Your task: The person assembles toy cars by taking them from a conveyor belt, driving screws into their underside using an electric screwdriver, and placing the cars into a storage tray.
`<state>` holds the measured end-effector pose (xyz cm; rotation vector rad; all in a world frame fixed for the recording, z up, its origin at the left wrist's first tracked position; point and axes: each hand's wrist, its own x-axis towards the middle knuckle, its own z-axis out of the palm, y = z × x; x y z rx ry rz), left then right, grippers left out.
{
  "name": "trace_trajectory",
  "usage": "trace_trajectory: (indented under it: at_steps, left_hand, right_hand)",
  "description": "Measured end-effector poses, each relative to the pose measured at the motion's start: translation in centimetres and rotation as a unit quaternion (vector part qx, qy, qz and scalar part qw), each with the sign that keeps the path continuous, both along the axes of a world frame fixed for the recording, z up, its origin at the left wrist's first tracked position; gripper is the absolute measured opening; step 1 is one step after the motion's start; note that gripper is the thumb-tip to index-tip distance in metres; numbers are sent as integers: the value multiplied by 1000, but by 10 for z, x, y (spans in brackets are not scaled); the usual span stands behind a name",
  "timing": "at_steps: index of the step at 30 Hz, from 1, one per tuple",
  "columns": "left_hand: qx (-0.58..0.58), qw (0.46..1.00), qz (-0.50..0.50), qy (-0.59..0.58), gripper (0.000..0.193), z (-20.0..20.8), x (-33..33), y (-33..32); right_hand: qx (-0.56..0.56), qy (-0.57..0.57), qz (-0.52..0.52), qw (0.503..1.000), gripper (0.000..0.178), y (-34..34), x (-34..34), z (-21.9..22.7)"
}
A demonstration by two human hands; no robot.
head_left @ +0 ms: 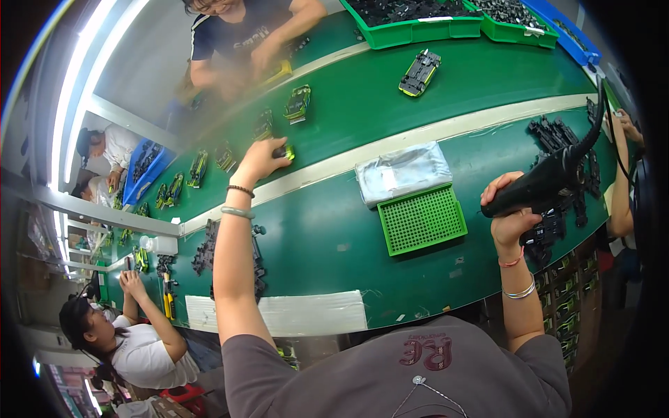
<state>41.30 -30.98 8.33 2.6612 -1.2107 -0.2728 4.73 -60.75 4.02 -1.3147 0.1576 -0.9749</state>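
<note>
My left hand (pixel 263 160) reaches over the far green belt with its fingers closed on a small yellow-green and black toy car (pixel 288 152), mostly hidden by the fingers. More toy cars of that kind, such as a toy car (pixel 298 103), lie near it on the belt. At the right, my right hand (pixel 512 224) is wrapped round a black electric screwdriver (pixel 533 187) with a thick cord rising behind it. The screwdriver's tip is not clearly visible. Black plastic chassis parts (pixel 547 233) lie in a heap below and beside that hand.
A green perforated tray (pixel 424 220) and a pale plastic-wrapped packet (pixel 404 173) sit mid-table. Black parts (pixel 206 251) lie by my left forearm. Green bins (pixel 425 31) stand at the back. An upturned car (pixel 421 72) rests on the belt. Co-workers sit across, left and right.
</note>
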Motion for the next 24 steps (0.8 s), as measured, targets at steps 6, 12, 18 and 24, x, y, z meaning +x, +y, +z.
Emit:
trace_trajectory:
  at_steps: [6,12,18,24]
  left_hand:
    - [-155,978,-133,-33,39,20,-26,-84]
    - [-165,961,-208,-74,28,1,-61,-170]
    - [-119,969,-191,-101,37,-25,-80,-200]
    - [65,980,-46,-181,35,1,-39,-36]
  right_hand:
    - [6,4,-9,1000,93,-2,-3,1]
    - [-18,11,-1,1000,94,-1,-3,-1]
    - [-17,-5,11,1000,93,-2,-4,-2]
    - [-18,19,-13,1000,93,4,-3,2]
